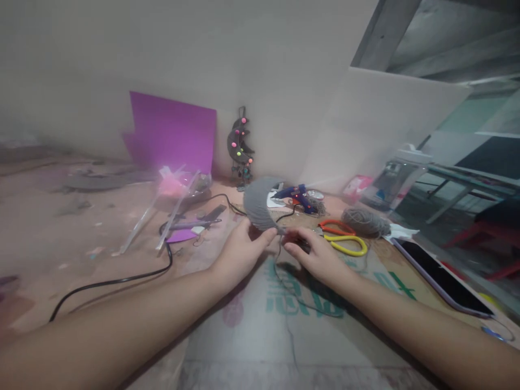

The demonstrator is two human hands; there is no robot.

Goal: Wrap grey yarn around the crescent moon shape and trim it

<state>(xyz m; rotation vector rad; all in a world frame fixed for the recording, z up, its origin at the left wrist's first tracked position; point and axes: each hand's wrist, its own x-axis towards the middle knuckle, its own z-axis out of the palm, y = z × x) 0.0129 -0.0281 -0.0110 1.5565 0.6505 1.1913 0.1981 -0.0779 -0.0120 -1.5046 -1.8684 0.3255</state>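
Crescent (glue gun at right)

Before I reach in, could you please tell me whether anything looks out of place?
Small scraps lie strewn over the left of the table, which looks untidy; a loose grey strand trails across the printed sheet below the right hand. No spill or damage shows clearly.
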